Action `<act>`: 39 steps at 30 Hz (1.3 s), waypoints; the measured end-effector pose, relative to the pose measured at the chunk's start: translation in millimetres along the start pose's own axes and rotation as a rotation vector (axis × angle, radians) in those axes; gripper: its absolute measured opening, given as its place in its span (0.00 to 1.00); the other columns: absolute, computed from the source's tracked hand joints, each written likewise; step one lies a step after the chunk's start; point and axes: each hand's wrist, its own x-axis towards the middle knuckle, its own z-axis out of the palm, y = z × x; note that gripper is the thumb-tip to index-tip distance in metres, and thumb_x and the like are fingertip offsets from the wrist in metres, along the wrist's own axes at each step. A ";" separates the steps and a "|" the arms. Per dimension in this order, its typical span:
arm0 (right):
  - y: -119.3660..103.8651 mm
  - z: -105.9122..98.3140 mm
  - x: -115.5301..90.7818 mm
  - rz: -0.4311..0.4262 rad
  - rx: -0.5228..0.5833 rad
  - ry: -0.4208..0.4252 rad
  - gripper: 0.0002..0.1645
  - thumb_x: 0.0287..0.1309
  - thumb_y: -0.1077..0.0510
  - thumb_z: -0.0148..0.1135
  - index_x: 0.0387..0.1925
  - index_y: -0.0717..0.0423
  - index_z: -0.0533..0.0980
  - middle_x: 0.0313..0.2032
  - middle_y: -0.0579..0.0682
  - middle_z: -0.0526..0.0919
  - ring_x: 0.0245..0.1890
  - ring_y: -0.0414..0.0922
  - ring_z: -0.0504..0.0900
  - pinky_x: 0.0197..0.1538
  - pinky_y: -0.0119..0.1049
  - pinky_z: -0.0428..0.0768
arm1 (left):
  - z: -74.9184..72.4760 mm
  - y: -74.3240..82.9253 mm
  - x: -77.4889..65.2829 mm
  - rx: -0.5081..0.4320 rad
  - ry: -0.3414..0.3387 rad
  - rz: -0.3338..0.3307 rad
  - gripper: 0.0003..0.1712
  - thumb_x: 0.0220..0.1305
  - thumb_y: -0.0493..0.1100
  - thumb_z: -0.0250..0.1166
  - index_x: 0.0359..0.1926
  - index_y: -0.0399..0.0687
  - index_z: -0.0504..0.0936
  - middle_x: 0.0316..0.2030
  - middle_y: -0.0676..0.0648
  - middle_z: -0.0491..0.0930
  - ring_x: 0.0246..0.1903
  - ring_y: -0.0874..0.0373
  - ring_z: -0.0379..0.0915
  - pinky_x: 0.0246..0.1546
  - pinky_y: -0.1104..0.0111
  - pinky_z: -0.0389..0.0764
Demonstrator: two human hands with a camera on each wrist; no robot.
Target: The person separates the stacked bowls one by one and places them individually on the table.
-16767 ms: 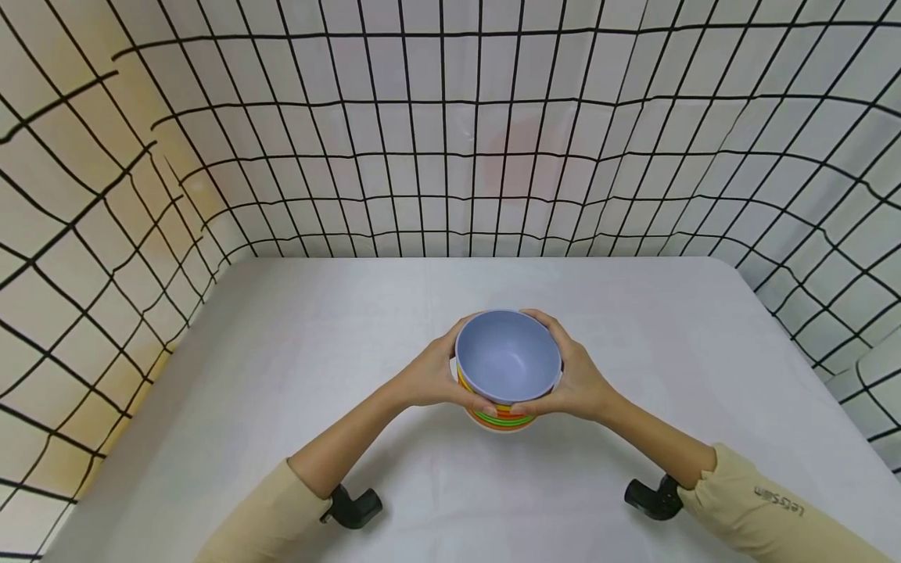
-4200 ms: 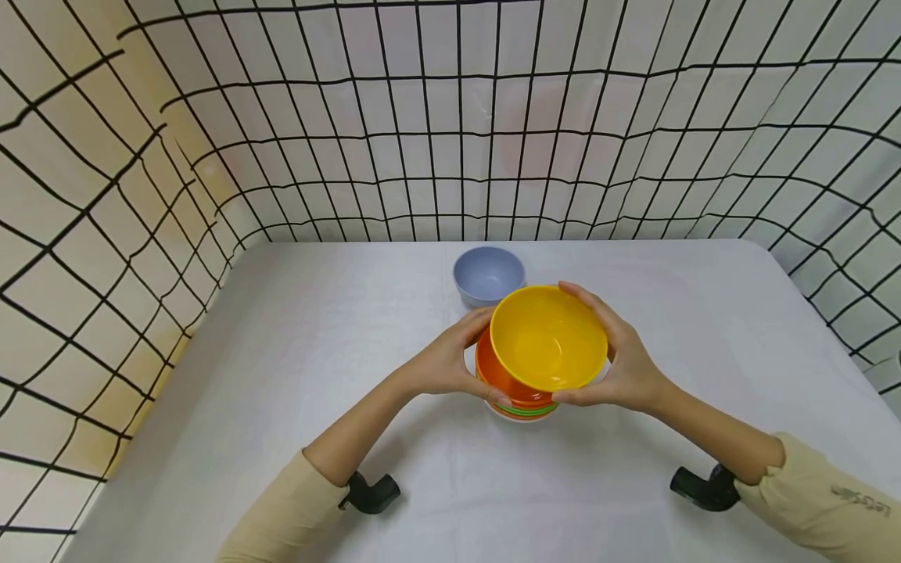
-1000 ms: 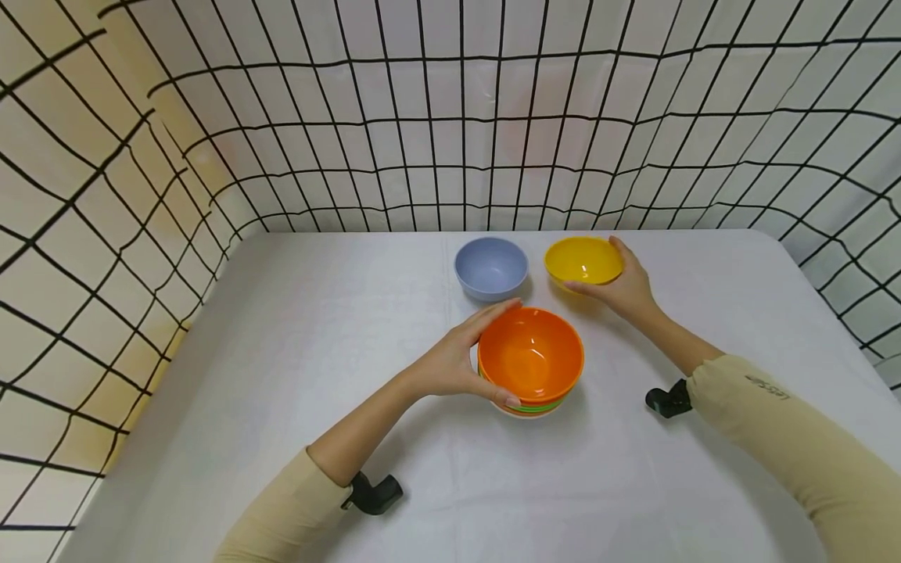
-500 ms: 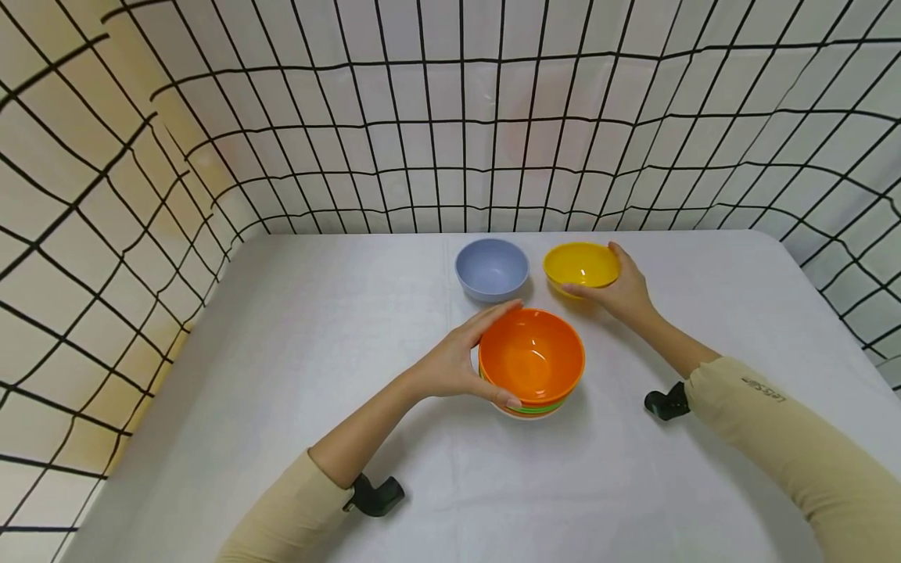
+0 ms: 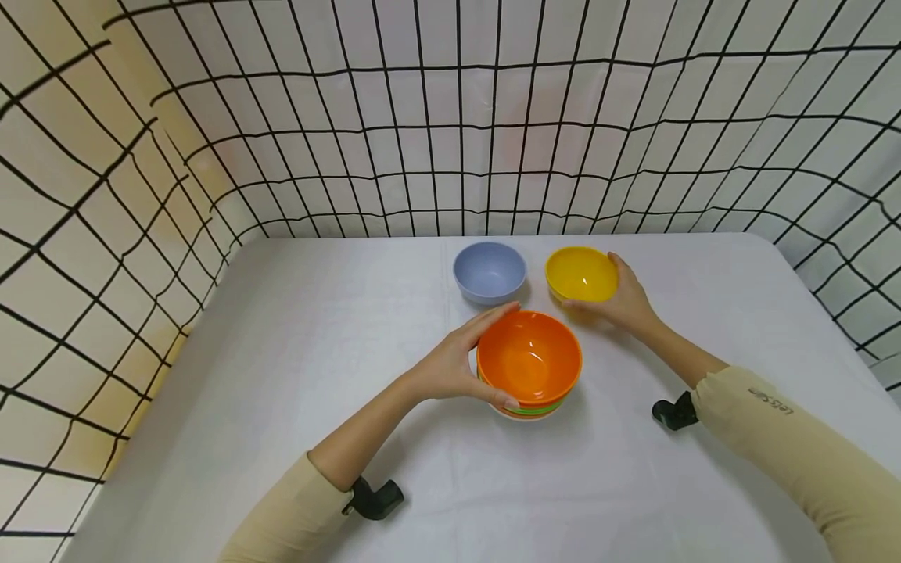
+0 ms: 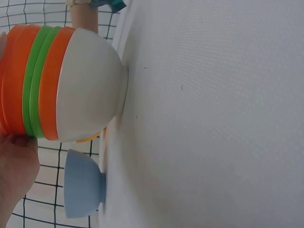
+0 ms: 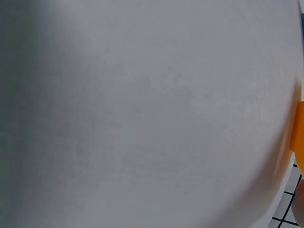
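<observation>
A stack of bowls stands mid-table, its top an orange bowl (image 5: 529, 358). In the left wrist view, green rims (image 6: 40, 80) and a white bottom bowl (image 6: 90, 85) show below it. My left hand (image 5: 454, 363) holds the stack's left side, thumb in front and fingers behind. Farther back, my right hand (image 5: 625, 301) grips the right side of a yellow bowl (image 5: 580, 274), which sits at the table's surface. Only an edge of that yellow bowl (image 7: 298, 133) appears in the right wrist view. A blue bowl (image 5: 489, 274) rests left of it, apart from both hands.
A white cloth covers the table (image 5: 338, 328). Black grid netting (image 5: 422, 148) over pale walls rises along the back and sides. A black wrist camera (image 5: 376, 499) hangs beneath the left forearm, another camera (image 5: 674, 412) beneath the right.
Earlier the blue bowl topped the stack; it now stands at the back. My right hand has carried the yellow bowl from the stack to the blue bowl's right. Lately the yellow bowl's tilt shifted slightly.
</observation>
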 end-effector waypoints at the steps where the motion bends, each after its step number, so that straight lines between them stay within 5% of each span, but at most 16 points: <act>1: 0.1 -0.2 -0.3 -0.002 0.001 -0.003 0.71 0.38 0.40 0.73 0.70 0.64 0.38 0.67 0.68 0.49 0.64 0.64 0.54 0.64 0.61 0.57 | 0.2 -0.2 0.1 -0.002 0.001 -0.001 0.60 0.38 0.37 0.77 0.70 0.49 0.52 0.68 0.49 0.56 0.64 0.57 0.56 0.63 0.63 0.63; 7: -1.5 -3.1 -4.5 -0.022 0.006 -0.013 0.73 0.38 0.39 0.72 0.71 0.59 0.34 0.69 0.66 0.43 0.66 0.64 0.49 0.64 0.63 0.52 | 1.3 -2.5 -0.3 -0.009 0.000 -0.006 0.60 0.38 0.38 0.77 0.71 0.50 0.52 0.68 0.48 0.56 0.64 0.58 0.56 0.63 0.63 0.63; 11: -3.4 -6.7 -11.8 -0.115 0.020 0.070 0.65 0.44 0.39 0.69 0.71 0.56 0.39 0.70 0.62 0.43 0.69 0.59 0.43 0.66 0.63 0.47 | 1.7 -3.1 -1.0 -0.003 -0.004 -0.013 0.60 0.38 0.38 0.77 0.71 0.50 0.51 0.69 0.48 0.54 0.65 0.59 0.54 0.64 0.62 0.62; 17: -16.3 -6.3 -28.9 -0.409 0.109 0.274 0.48 0.48 0.46 0.68 0.67 0.53 0.57 0.67 0.54 0.58 0.69 0.49 0.53 0.69 0.54 0.51 | 1.5 -2.2 -2.5 0.000 -0.002 -0.013 0.60 0.39 0.38 0.77 0.71 0.50 0.51 0.69 0.49 0.53 0.66 0.58 0.52 0.64 0.61 0.61; 21: -36.8 -1.6 -47.2 -0.687 0.227 0.369 0.36 0.51 0.49 0.64 0.58 0.63 0.69 0.57 0.60 0.72 0.61 0.48 0.67 0.66 0.39 0.62 | 3.0 -9.5 -1.6 0.013 0.005 -0.010 0.60 0.38 0.41 0.78 0.71 0.54 0.51 0.69 0.54 0.54 0.66 0.61 0.51 0.65 0.60 0.60; 23: -48.6 -0.3 -59.5 -0.799 0.261 0.335 0.33 0.53 0.50 0.61 0.55 0.68 0.70 0.54 0.62 0.75 0.59 0.46 0.70 0.65 0.34 0.64 | 4.9 -20.5 1.2 0.037 0.009 0.005 0.61 0.38 0.45 0.78 0.71 0.60 0.51 0.69 0.59 0.53 0.66 0.64 0.50 0.64 0.59 0.61; 26: -64.6 0.8 -79.0 -0.853 0.291 0.167 0.34 0.52 0.54 0.61 0.57 0.70 0.67 0.56 0.63 0.73 0.61 0.44 0.68 0.65 0.29 0.63 | 7.0 -36.0 5.4 0.078 0.017 0.027 0.62 0.36 0.50 0.79 0.70 0.69 0.49 0.68 0.64 0.52 0.66 0.68 0.48 0.64 0.58 0.61; 29: -72.5 1.2 -93.3 -0.814 0.271 -0.005 0.45 0.42 0.57 0.71 0.62 0.65 0.63 0.62 0.59 0.67 0.65 0.44 0.63 0.64 0.28 0.63 | 7.1 -39.5 6.6 0.102 0.018 0.036 0.63 0.36 0.52 0.79 0.70 0.70 0.49 0.68 0.64 0.51 0.67 0.68 0.47 0.64 0.56 0.61; 33: -80.9 1.0 -104.6 -0.743 0.194 -0.114 0.60 0.28 0.57 0.80 0.66 0.60 0.59 0.65 0.53 0.63 0.65 0.43 0.61 0.61 0.31 0.66 | 6.8 -38.0 6.6 0.106 0.013 0.033 0.63 0.36 0.52 0.79 0.70 0.70 0.48 0.67 0.66 0.51 0.67 0.67 0.47 0.63 0.56 0.62; 39: -89.6 3.7 -111.2 -0.652 0.134 -0.226 0.68 0.27 0.50 0.81 0.70 0.50 0.51 0.65 0.47 0.62 0.60 0.42 0.65 0.57 0.35 0.73 | 7.1 -36.8 7.5 0.088 0.013 0.047 0.63 0.36 0.51 0.79 0.70 0.66 0.50 0.67 0.63 0.54 0.64 0.64 0.53 0.61 0.58 0.66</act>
